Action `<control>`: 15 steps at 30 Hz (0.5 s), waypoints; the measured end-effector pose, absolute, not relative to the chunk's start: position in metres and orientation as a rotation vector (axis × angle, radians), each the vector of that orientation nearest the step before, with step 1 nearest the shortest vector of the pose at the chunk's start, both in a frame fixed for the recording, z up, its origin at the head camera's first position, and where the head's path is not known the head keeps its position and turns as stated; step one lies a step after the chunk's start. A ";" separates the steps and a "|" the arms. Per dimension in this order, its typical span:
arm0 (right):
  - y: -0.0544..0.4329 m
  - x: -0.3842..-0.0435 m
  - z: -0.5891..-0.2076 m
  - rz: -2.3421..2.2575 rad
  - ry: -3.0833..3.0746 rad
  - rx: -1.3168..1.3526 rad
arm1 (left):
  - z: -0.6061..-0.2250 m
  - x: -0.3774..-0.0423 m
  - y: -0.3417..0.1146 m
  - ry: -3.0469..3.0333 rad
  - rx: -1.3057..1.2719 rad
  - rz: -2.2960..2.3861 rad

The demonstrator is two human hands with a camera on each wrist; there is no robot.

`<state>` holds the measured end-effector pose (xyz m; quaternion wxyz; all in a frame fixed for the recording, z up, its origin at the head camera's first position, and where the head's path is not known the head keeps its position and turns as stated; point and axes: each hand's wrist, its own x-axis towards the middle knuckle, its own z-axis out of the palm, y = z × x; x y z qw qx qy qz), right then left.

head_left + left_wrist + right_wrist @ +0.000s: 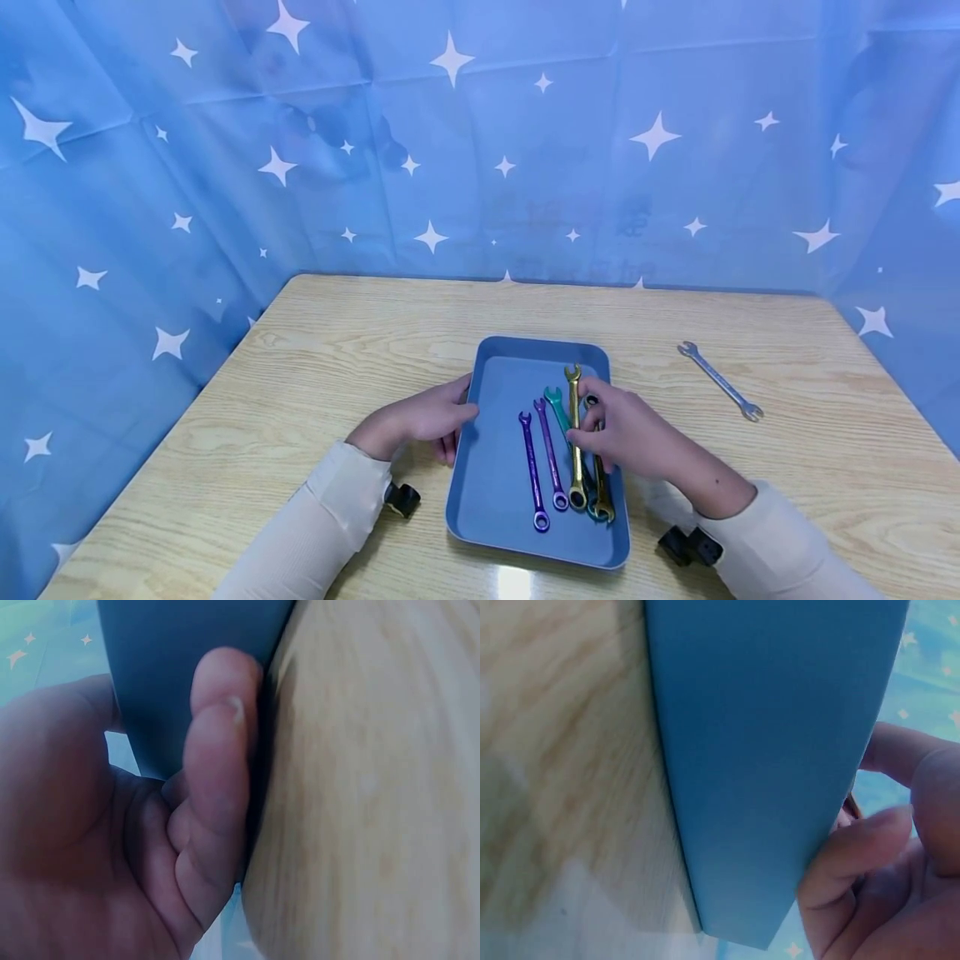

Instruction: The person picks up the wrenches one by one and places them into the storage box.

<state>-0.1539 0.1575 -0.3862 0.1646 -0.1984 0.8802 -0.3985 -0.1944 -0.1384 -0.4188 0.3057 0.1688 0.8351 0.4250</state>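
Observation:
My left hand point(427, 417) grips the left wall of a blue tray point(498, 546), its thumb at the rim and its fingers point(217, 765) against the outer side. Over the tray's right side, my right hand point(626, 425) pinches a gold combination wrench point(576, 458) between thumb and fingers. A second gold wrench point(601, 483) lies partly hidden under that hand. Beside them in the tray are a green wrench point(557, 402) and two purple wrenches, one at the left point(532, 467) and one nearer the middle point(551, 454). In the right wrist view, the tray wall hides most of the wrenches.
A silver open-ended wrench point(720, 381) lies on the wooden table point(337, 333), right of the tray. Behind the table hangs a blue curtain point(525, 125) with white stars. Dark wrist cameras sit at both sleeves, close above the table.

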 end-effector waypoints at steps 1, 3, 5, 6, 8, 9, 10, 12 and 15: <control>0.157 -0.154 -0.386 -1.129 2.504 -0.557 | -0.419 -0.194 -0.139 2.212 0.446 1.123; 0.157 -0.154 -0.387 -1.121 2.494 -0.544 | -0.418 -0.194 -0.139 2.215 0.444 1.116; 0.156 -0.154 -0.387 -1.117 2.489 -0.533 | -0.417 -0.194 -0.139 2.217 0.442 1.113; 0.156 -0.154 -0.387 -1.121 2.489 -0.538 | -0.417 -0.194 -0.140 2.217 0.441 1.112; 0.154 -0.153 -0.387 -1.125 2.489 -0.536 | -0.417 -0.194 -0.140 2.218 0.440 1.114; 0.153 -0.153 -0.388 -1.124 2.492 -0.533 | -0.417 -0.194 -0.140 2.219 0.441 1.115; 0.152 -0.153 -0.388 -1.122 2.495 -0.531 | -0.417 -0.194 -0.140 2.216 0.442 1.118; 0.150 -0.152 -0.389 -1.109 2.505 -0.523 | -0.418 -0.194 -0.140 2.206 0.448 1.129; 0.148 -0.152 -0.390 -1.070 2.517 -0.506 | -0.418 -0.194 -0.140 2.192 0.452 1.140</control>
